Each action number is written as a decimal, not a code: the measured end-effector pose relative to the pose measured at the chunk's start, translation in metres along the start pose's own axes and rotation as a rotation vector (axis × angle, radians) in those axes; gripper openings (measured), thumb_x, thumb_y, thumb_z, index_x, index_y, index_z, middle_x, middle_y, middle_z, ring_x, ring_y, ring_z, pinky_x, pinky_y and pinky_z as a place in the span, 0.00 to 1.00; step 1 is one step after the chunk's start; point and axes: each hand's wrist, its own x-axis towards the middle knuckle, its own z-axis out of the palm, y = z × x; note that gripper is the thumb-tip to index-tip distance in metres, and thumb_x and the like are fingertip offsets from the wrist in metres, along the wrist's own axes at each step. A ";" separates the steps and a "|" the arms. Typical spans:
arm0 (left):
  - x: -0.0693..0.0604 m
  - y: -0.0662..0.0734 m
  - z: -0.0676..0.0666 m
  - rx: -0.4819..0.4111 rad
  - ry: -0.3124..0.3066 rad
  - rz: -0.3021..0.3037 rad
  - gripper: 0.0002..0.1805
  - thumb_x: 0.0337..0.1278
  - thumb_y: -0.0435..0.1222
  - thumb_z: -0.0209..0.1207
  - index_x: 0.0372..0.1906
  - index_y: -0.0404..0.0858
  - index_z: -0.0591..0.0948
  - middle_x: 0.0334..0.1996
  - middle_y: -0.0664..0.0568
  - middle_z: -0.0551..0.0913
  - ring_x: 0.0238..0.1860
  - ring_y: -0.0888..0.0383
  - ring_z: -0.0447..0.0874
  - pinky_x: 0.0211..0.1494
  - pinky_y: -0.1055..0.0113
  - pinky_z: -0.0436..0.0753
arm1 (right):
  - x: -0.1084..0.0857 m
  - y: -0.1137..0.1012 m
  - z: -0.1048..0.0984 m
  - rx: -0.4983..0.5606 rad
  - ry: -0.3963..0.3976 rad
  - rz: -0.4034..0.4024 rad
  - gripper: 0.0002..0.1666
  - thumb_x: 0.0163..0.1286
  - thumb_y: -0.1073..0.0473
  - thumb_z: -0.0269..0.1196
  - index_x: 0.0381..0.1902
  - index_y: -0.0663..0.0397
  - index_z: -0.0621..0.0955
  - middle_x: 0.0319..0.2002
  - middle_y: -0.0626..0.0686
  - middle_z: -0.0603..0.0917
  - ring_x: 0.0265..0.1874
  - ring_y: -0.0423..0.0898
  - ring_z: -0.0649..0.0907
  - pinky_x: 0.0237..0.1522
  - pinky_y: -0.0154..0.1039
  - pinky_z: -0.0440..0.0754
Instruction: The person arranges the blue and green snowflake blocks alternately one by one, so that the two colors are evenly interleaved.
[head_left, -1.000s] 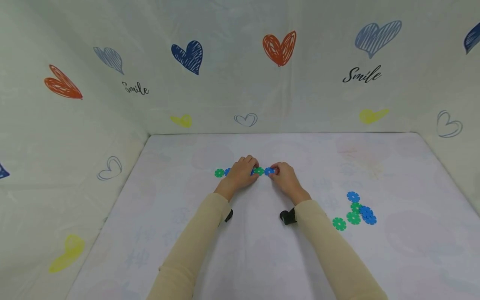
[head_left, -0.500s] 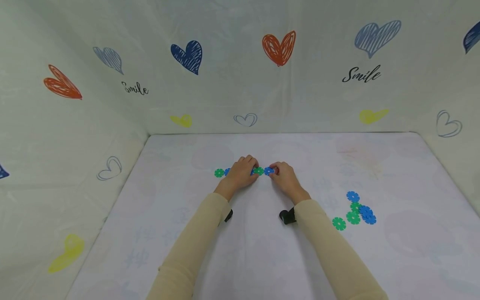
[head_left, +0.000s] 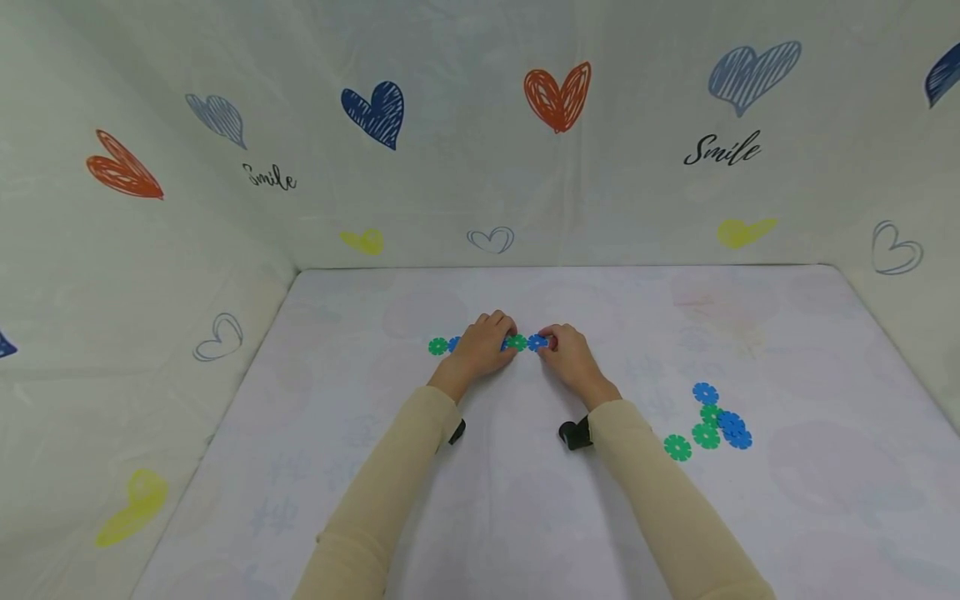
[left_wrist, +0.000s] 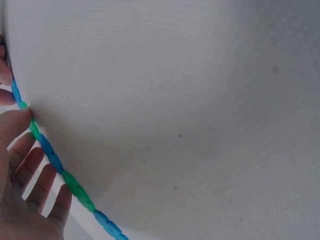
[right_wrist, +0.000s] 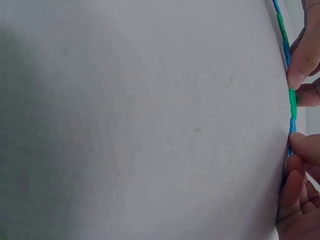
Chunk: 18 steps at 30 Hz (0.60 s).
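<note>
A row of flat, notched plastic snowflake discs, alternating green and blue, lies across the middle of the table. My left hand (head_left: pixel 483 346) covers part of it and pinches the green disc (head_left: pixel 517 342) at its right between thumb and index finger. From under that hand's left side come a blue disc (head_left: pixel 453 342) and a green end disc (head_left: pixel 437 346). My right hand (head_left: pixel 572 354) pinches a blue disc (head_left: pixel 536 342) by its right edge. In the right wrist view this blue disc (right_wrist: pixel 292 125) meets the green disc (right_wrist: pixel 293 102) edge to edge; whether they interlock I cannot tell.
On the right of the white table (head_left: pixel 487 517) lies a loose group of discs: a blue one (head_left: pixel 706 393) at the back, overlapping blue ones (head_left: pixel 737 433), and several green ones, with one green disc (head_left: pixel 678 447) apart at the front. A printed curtain wall (head_left: pixel 465 167) stands behind.
Nearly nothing differs. Both hands keep their hold on the green and blue discs in the same spot, and the loose group on the right lies as before.
</note>
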 end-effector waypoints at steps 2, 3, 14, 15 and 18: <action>0.000 0.000 0.000 0.000 0.000 0.002 0.18 0.61 0.43 0.56 0.53 0.42 0.72 0.54 0.51 0.72 0.57 0.52 0.67 0.61 0.58 0.70 | 0.000 0.000 0.000 0.000 -0.001 0.001 0.20 0.65 0.62 0.60 0.54 0.64 0.75 0.35 0.57 0.72 0.36 0.49 0.72 0.38 0.38 0.72; 0.000 0.000 0.000 0.000 0.001 0.003 0.17 0.61 0.43 0.56 0.53 0.42 0.72 0.54 0.51 0.72 0.56 0.52 0.67 0.61 0.58 0.70 | 0.000 0.000 0.000 0.001 -0.002 0.003 0.20 0.65 0.62 0.60 0.54 0.64 0.75 0.35 0.57 0.72 0.36 0.49 0.72 0.38 0.38 0.72; 0.000 0.000 0.002 0.008 0.024 0.008 0.18 0.61 0.44 0.57 0.52 0.42 0.72 0.53 0.51 0.72 0.55 0.52 0.68 0.60 0.58 0.71 | -0.001 -0.001 0.000 -0.013 -0.003 0.007 0.20 0.66 0.61 0.59 0.54 0.62 0.75 0.36 0.58 0.72 0.36 0.49 0.72 0.38 0.38 0.72; 0.000 0.000 0.002 0.008 0.023 0.007 0.18 0.61 0.44 0.57 0.52 0.42 0.72 0.53 0.51 0.72 0.55 0.52 0.68 0.60 0.58 0.71 | -0.001 -0.001 0.000 -0.013 -0.004 0.009 0.20 0.66 0.61 0.59 0.54 0.62 0.75 0.36 0.58 0.72 0.36 0.49 0.72 0.39 0.38 0.72; 0.000 -0.001 0.002 0.006 0.020 0.004 0.18 0.61 0.44 0.56 0.52 0.42 0.72 0.53 0.51 0.72 0.55 0.52 0.68 0.61 0.58 0.71 | -0.002 -0.002 -0.001 -0.014 -0.006 0.014 0.20 0.66 0.61 0.59 0.55 0.62 0.75 0.36 0.58 0.72 0.37 0.49 0.72 0.39 0.38 0.72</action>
